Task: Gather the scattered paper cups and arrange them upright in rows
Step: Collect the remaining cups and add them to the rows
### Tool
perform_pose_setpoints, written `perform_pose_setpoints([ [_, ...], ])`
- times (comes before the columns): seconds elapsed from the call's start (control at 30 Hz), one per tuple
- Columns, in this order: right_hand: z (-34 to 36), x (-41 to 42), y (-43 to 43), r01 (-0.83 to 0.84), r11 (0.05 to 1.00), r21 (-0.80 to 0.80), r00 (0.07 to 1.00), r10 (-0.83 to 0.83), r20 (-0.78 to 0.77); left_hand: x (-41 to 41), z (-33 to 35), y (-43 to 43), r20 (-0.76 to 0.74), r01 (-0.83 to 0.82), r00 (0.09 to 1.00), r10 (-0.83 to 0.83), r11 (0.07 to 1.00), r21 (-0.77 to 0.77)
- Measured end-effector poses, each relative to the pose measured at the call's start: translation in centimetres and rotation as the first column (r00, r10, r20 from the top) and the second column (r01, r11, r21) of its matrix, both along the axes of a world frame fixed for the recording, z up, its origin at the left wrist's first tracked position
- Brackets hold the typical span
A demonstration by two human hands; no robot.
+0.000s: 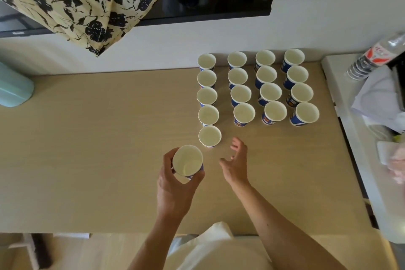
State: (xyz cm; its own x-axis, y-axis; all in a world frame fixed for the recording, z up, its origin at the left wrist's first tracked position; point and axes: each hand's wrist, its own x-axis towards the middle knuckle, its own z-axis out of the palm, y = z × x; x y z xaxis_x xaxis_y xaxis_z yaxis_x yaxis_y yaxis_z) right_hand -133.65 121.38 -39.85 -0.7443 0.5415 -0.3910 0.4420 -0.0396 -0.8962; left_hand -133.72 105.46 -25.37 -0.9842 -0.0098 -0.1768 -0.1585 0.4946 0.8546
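Last loose paper cup [188,161] held upright just short of the rows.
The cup is gripped round its wall by the left hand [173,184], mouth up, over the bench [87,138]. The standing cups [241,94] lie ahead and to the right, with the front cup [209,136] nearest. The right hand [237,160] is spread open and empty, and is judged nearer the shorter rows.

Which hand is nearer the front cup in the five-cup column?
Right. The right hand is open just right of the front cup; the left hand, holding another cup, is farther back.
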Motion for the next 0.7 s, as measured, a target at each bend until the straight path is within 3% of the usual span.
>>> perform_pose_setpoints([
  [0.07,1.4,1.8,1.4,-0.053,0.998,-0.019,0.998,0.052,-0.038,-0.4,0.0,1.0,0.023,0.038,0.999,-0.039,0.999,0.003],
  [0.13,3.5,3.0,3.3,-0.266,0.962,-0.067,0.962,0.261,-0.075,-0.8,-0.2,2.4,0.057,0.1,0.993,-0.1,0.995,0.014],
  [0.2,5.6,3.8,4.8,-0.473,0.88,-0.034,0.878,0.469,-0.097,-1.2,-0.4,3.9,0.077,0.178,0.981,-0.18,0.983,0.031],
  [0.27,7.2,4.1,5.8,-0.524,0.851,0.037,0.848,0.525,-0.077,-1.5,-0.4,5.7,0.107,0.261,0.959,-0.264,0.965,0.038],
  [0.43,8.1,4.0,7.5,-0.391,0.915,0.098,0.907,0.401,-0.128,-1.7,-0.7,9.1,0.084,0.412,0.908,-0.411,0.911,0.003],
  [0.7,2.4,1.7,8.1,-0.07,0.986,0.153,0.993,0.084,-0.087,-1.1,-1.6,8.4,0.131,0.356,0.928,-0.35,0.934,-0.029],
])
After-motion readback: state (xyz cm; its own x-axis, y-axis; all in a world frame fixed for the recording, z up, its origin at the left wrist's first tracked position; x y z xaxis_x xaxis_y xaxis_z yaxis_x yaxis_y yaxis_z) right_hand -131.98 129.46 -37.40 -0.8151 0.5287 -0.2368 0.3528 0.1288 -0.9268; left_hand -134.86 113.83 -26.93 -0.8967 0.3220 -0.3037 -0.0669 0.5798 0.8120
